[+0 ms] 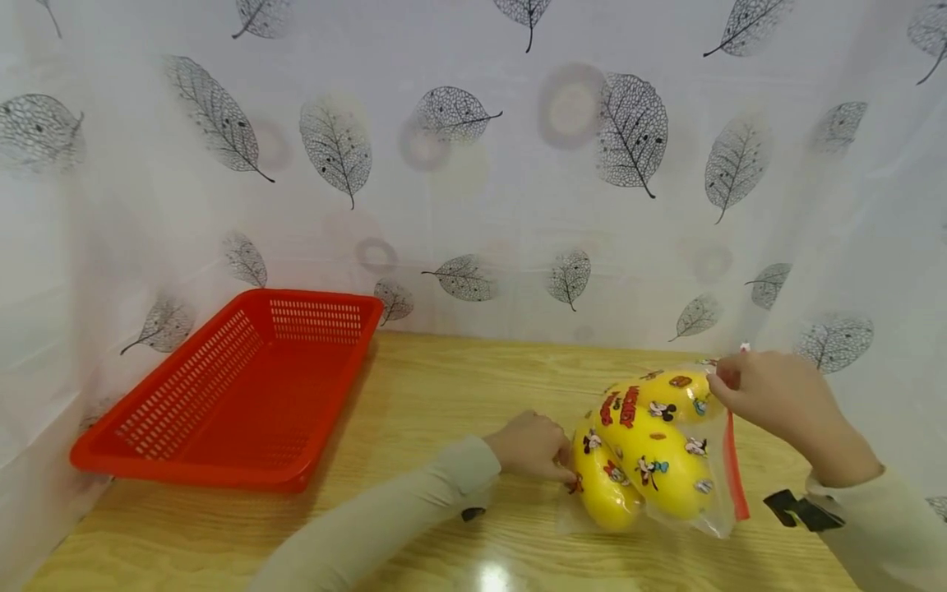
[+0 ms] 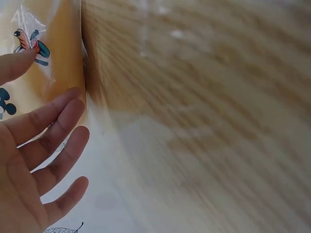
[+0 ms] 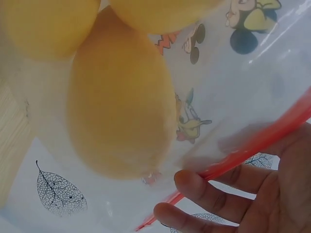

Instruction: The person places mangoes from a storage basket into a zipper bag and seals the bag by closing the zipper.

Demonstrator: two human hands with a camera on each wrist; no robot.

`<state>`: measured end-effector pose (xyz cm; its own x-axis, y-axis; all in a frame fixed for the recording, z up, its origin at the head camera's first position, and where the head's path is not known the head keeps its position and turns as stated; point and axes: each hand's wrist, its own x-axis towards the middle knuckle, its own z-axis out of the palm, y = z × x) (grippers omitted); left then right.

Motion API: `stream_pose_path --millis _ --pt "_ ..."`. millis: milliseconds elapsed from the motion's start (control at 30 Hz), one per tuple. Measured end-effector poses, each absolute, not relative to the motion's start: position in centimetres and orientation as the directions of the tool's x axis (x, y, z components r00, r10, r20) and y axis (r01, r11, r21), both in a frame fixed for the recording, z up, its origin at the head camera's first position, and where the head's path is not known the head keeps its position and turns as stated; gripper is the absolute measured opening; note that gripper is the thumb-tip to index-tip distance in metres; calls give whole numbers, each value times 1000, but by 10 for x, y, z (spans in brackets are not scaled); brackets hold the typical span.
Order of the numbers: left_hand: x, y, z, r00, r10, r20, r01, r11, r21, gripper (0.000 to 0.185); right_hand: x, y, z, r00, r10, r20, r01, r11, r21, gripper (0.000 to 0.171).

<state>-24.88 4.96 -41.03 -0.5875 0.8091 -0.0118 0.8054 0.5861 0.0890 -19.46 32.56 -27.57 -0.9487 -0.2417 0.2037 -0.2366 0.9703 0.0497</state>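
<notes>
A clear zip bag (image 1: 658, 460) printed with cartoon mouse figures lies tilted at the table's right side, filled with several smooth yellow oval things (image 3: 121, 102). The zip edge is a red strip (image 1: 734, 469) on its right. My left hand (image 1: 533, 448) is at the bag's left side; in the left wrist view its thumb and fingertips lie against the film, fingers nearly straight and spread. With thumb and fingers my right hand (image 1: 784, 403) pinches the upper right edge. In the right wrist view its fingers (image 3: 214, 194) are along the red strip.
A red plastic basket (image 1: 299, 481) with slotted walls stands at the left on the wood-grain table (image 1: 436, 395). Behind the table hangs a white curtain (image 1: 503, 222) with a leaf pattern. A black strap (image 1: 802, 510) sits by the right sleeve.
</notes>
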Motion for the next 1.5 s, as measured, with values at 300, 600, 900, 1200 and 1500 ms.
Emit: stream_pose_path --millis 300,600,900,1200,1500 --pt "-245 61 -416 -670 742 -17 700 639 319 24 -194 335 -290 -962 -248 119 -246 969 24 22" --pt "-240 72 -420 -687 719 105 707 628 326 13 -203 344 -307 -948 -275 162 -276 961 13 8" --pt "-247 51 -417 -685 698 208 722 614 317 13 -212 345 -314 -921 -312 233 -338 938 -81 12" --pt "-259 20 -402 -732 630 259 681 695 231 15 -226 349 -333 -865 -327 380 -397 910 -121 13" --pt "-268 16 -390 -735 614 287 667 731 145 12 -251 360 -355 -785 -377 492 -486 867 -111 14"
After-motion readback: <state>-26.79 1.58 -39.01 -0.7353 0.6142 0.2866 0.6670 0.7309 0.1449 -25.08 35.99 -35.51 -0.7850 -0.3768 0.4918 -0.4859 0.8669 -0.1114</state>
